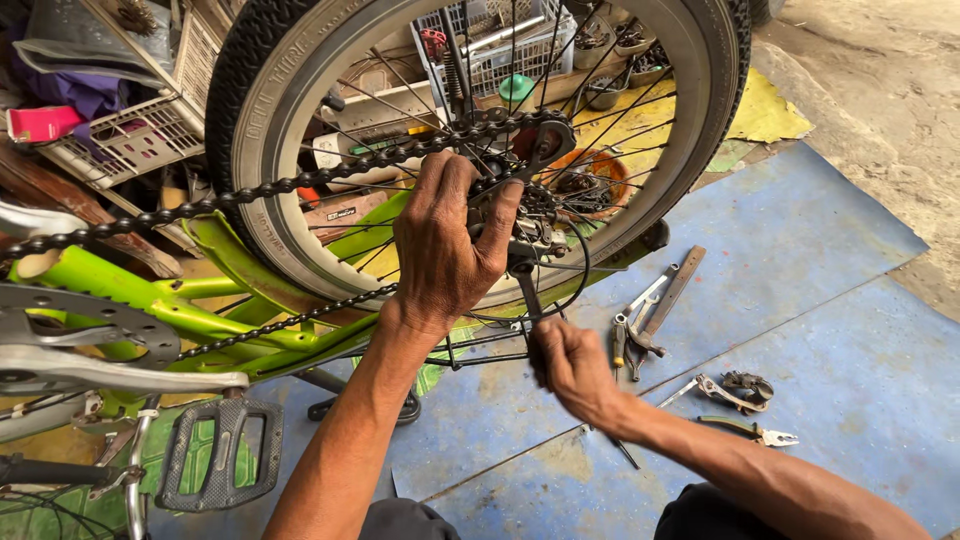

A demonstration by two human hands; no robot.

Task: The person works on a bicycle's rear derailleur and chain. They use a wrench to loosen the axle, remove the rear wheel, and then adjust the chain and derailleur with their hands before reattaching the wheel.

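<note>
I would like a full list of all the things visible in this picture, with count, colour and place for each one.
rear bicycle wheel: one, black tyre with grey sidewall, top centre
chain: one, black, from chainring to rear sprockets
bicycle frame: one, bright green, left
chainring: one, grey metal, lower left
pedal: one, dark grey, bottom left
floor mat: one, blue, under the tools
pliers: one pair, metal with dark handles, on the mat
flat metal bar: one, brownish, beside the pliers
crates: white plastic, behind the wheel
left hand: grip on the rear derailleur area
right hand: closed on a thin dark tool
</note>
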